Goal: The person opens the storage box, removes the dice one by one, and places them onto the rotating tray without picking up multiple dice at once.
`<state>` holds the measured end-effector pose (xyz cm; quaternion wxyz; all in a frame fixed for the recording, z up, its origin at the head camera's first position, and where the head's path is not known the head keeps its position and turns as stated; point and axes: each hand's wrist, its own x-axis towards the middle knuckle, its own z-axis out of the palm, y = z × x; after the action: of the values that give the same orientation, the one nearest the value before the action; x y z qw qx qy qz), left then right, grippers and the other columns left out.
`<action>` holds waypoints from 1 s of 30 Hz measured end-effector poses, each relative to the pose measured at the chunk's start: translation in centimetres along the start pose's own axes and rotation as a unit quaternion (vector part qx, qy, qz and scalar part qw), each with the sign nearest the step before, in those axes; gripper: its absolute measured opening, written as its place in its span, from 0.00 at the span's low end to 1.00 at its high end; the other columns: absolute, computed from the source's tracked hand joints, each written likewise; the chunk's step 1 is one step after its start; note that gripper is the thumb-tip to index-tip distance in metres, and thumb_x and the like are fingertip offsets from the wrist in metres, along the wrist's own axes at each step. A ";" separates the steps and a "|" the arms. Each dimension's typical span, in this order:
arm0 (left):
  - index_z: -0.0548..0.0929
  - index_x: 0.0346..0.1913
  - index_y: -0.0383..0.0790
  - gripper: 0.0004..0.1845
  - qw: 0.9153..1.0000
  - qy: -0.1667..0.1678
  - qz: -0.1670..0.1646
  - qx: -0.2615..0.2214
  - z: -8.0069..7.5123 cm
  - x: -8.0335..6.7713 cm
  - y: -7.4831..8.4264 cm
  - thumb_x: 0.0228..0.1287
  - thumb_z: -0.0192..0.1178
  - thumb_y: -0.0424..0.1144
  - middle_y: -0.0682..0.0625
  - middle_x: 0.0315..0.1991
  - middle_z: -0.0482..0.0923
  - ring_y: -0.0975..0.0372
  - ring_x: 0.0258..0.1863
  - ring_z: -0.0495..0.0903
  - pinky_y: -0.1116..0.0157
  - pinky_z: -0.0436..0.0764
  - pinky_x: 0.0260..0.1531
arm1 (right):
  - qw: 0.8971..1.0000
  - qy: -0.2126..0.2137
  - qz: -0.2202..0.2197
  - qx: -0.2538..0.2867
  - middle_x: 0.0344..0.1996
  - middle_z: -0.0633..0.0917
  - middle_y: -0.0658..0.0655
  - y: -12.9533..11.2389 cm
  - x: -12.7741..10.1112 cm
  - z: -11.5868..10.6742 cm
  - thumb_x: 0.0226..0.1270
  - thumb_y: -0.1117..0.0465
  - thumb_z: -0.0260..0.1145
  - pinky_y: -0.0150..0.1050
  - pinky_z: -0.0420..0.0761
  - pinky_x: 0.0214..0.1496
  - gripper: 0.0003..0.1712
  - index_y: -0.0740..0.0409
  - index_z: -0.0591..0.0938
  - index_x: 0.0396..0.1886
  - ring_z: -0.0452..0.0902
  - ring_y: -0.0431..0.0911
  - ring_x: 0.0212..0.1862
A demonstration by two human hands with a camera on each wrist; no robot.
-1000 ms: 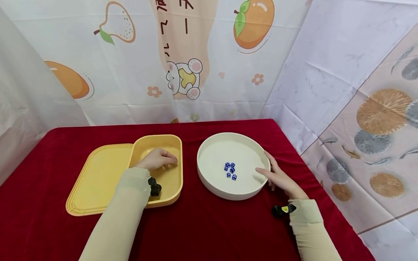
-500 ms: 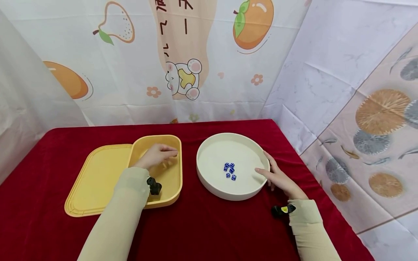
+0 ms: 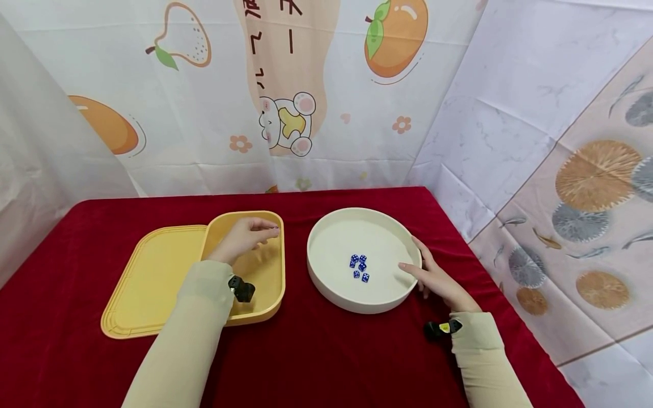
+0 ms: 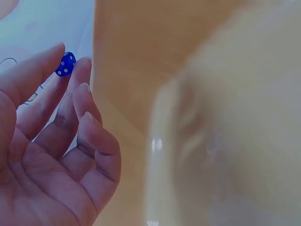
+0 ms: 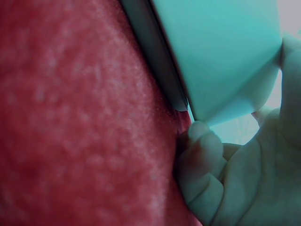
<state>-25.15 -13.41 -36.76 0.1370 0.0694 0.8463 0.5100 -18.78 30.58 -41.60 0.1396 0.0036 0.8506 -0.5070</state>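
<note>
The left hand (image 4: 51, 155) pinches one small blue die (image 4: 65, 64) between thumb and fingertips; its grip is narrow, the other fingers loosely curled below. The die is deep blue with white dots and rounded corners, and it hangs above the deep compartment of the yellow tray (image 3: 153, 283), which sits on the red-covered desk (image 3: 316, 351). To the right stands a round white dish (image 3: 326, 286) with five more blue dice (image 3: 360, 267) clustered near its middle. The right hand (image 3: 436, 277) holds the dish's near right rim, thumb inside and fingers curled against the outer wall.
</note>
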 end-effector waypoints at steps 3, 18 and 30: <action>0.81 0.59 0.37 0.22 1.000 0.002 0.006 0.002 0.0 0.0 0.4 0.70 0.61 0.49 0.46 0.51 0.82 0.54 0.47 0.77 0.58 0.77 0.48 | 1.000 0.000 0.002 0.001 0.19 0.72 0.53 0.0 0.0 0.0 0.69 0.45 0.63 0.38 0.74 0.21 0.53 0.35 0.39 0.80 0.68 0.43 0.20; 0.83 0.53 0.42 0.18 0.999 0.012 0.035 -0.011 0.4 -0.2 3.4 0.67 0.63 0.49 0.46 0.44 0.81 0.55 0.42 0.73 0.54 0.76 0.48 | 1.000 -0.002 0.003 0.000 0.19 0.72 0.54 -0.3 -0.1 0.0 0.69 0.45 0.63 0.38 0.74 0.21 0.53 0.34 0.38 0.80 0.68 0.43 0.20; 0.85 0.50 0.46 0.16 0.999 0.033 0.036 -0.013 1.5 0.2 5.4 0.64 0.66 0.50 0.49 0.42 0.80 0.55 0.43 0.73 0.60 0.76 0.42 | 1.000 -0.003 0.004 0.002 0.20 0.73 0.53 -0.2 0.1 0.0 0.69 0.45 0.64 0.37 0.74 0.20 0.53 0.35 0.38 0.80 0.69 0.43 0.19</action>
<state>-24.98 -9.57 -32.71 0.0914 0.0815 0.8404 0.5280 -18.91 30.48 -41.44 0.1440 0.0054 0.8490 -0.5083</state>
